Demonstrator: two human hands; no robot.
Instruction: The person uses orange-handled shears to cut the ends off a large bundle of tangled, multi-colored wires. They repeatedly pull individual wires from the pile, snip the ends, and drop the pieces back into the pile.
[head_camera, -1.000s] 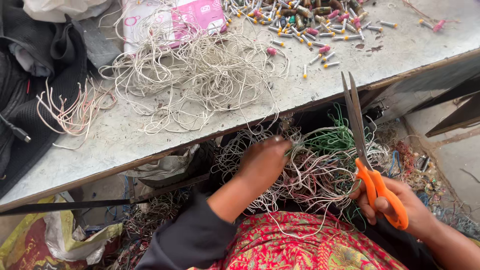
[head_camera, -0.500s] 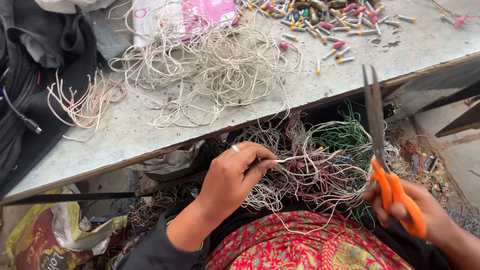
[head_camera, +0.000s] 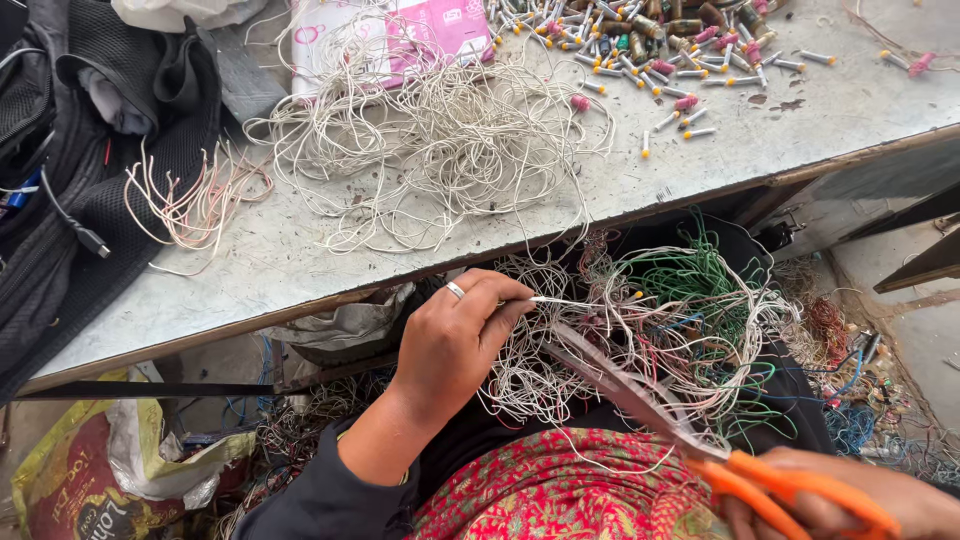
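Swung down from upright, the orange-handled scissors (head_camera: 700, 440) now lie slantwise with their blades reaching into the tangle of wires (head_camera: 640, 330) below the near edge of the counter (head_camera: 300, 270). Fingers of the left hand (head_camera: 455, 340) pinch a single white wire (head_camera: 565, 299) pulled from the tangle. At lower right, the right hand (head_camera: 860, 500) grips the scissor handles. Loose white wire (head_camera: 430, 140) lies heaped on the counter.
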